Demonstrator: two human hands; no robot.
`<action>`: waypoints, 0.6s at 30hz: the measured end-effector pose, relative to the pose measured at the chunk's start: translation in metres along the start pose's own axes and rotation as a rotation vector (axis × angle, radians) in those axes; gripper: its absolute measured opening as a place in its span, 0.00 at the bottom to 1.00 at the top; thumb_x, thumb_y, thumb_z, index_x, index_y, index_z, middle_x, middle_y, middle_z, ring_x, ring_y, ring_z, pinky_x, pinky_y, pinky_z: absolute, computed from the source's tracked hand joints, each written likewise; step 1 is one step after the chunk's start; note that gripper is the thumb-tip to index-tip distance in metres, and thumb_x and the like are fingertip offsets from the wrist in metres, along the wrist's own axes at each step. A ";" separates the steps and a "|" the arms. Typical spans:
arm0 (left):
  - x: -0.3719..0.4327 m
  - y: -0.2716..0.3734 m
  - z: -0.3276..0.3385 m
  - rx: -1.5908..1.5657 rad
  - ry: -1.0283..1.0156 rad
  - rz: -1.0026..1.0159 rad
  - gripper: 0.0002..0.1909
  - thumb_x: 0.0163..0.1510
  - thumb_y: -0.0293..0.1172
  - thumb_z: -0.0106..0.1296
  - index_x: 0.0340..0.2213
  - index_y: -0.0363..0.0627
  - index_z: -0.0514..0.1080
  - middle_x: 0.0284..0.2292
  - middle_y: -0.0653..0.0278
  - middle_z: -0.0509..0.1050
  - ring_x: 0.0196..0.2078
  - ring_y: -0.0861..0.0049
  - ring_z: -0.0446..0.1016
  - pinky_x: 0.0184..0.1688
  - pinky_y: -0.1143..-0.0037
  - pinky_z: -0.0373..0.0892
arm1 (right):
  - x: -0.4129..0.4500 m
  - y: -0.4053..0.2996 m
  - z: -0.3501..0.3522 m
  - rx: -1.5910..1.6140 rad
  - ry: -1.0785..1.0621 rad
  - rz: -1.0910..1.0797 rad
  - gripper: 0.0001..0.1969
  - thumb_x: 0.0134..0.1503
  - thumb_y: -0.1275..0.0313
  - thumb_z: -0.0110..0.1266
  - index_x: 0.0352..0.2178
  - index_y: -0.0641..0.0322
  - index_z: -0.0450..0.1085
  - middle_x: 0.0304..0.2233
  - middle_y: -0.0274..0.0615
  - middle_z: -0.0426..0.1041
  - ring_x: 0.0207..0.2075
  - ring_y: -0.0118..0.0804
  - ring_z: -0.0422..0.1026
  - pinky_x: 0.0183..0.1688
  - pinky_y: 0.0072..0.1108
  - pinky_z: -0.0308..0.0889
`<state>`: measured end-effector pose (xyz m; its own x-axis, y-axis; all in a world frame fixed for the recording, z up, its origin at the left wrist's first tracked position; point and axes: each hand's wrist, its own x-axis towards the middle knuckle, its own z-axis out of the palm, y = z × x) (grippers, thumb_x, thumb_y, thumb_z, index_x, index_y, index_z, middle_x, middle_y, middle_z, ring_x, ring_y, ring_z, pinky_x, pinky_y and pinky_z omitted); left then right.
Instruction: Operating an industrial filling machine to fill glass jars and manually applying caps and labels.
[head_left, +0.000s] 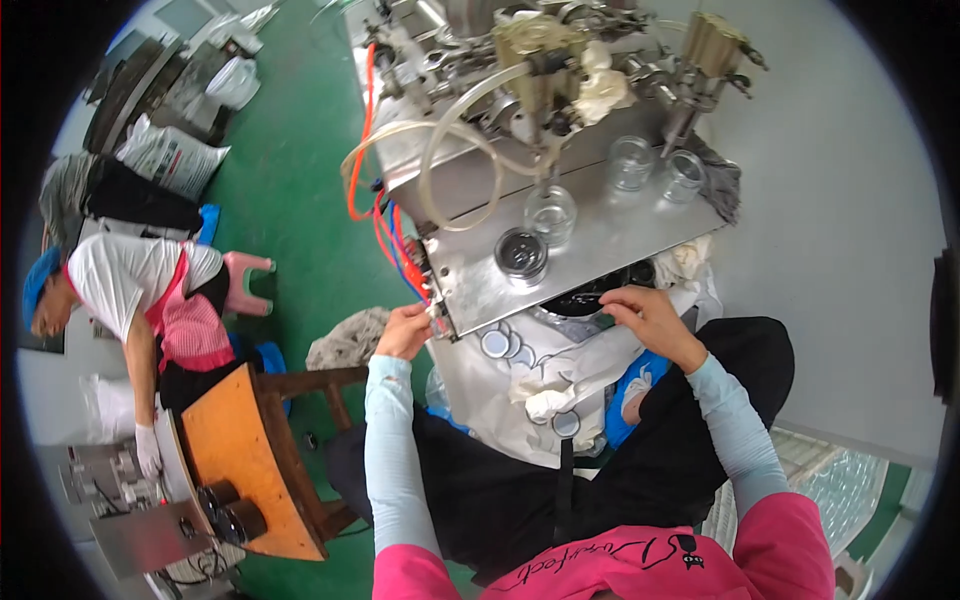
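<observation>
My left hand (406, 331) is at the left corner of a steel filling machine's table (480, 296), its fingertips against a small fitting (439, 321) where hoses end. Whether they grip it is hard to see. My right hand (651, 319) pinches a thin utensil (589, 298) over a container of black, glossy material (564, 304) below the table's front edge. On the table stands a glass jar of black material (521, 255). Behind it, a clear glass jar (551, 217) is under a nozzle. Two more glass jars (631, 163) (683, 177) stand farther right.
Clear tubing (499, 191) and orange hoses (358, 180) loop at the machine's left. Round lids or discs (496, 343) and crumpled white cloth (551, 401) lie before my knees. A wooden stool (236, 465) bears dark jars (244, 521). Another person (139, 277) bends at far left.
</observation>
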<state>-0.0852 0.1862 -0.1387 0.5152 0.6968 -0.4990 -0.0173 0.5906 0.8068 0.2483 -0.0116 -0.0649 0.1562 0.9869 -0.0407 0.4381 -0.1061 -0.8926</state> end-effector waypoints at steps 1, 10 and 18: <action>0.001 -0.001 -0.002 0.006 -0.018 0.004 0.07 0.46 0.17 0.44 0.31 0.28 0.66 0.29 0.61 0.69 0.31 0.76 0.70 0.34 0.75 0.68 | 0.000 0.000 0.001 0.029 0.006 0.009 0.08 0.49 0.75 0.49 0.32 0.67 0.69 0.26 0.40 0.71 0.23 0.26 0.68 0.27 0.16 0.63; -0.031 0.022 0.005 0.206 0.238 0.097 0.13 0.47 0.28 0.50 0.32 0.27 0.68 0.29 0.57 0.73 0.29 0.77 0.72 0.34 0.79 0.68 | -0.003 -0.012 -0.002 0.118 0.008 0.028 0.09 0.49 0.76 0.47 0.33 0.68 0.69 0.25 0.42 0.72 0.23 0.25 0.69 0.26 0.16 0.64; -0.092 0.063 0.114 0.309 0.246 0.564 0.14 0.45 0.23 0.51 0.36 0.33 0.68 0.31 0.60 0.71 0.34 0.79 0.70 0.39 0.81 0.65 | -0.007 -0.021 0.000 0.118 -0.006 -0.005 0.09 0.49 0.77 0.46 0.32 0.68 0.69 0.26 0.43 0.73 0.26 0.28 0.71 0.29 0.16 0.64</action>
<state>-0.0360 0.1133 -0.0063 0.2889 0.9573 -0.0040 0.0381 -0.0074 0.9992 0.2377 -0.0162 -0.0460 0.1490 0.9881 -0.0384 0.3316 -0.0866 -0.9394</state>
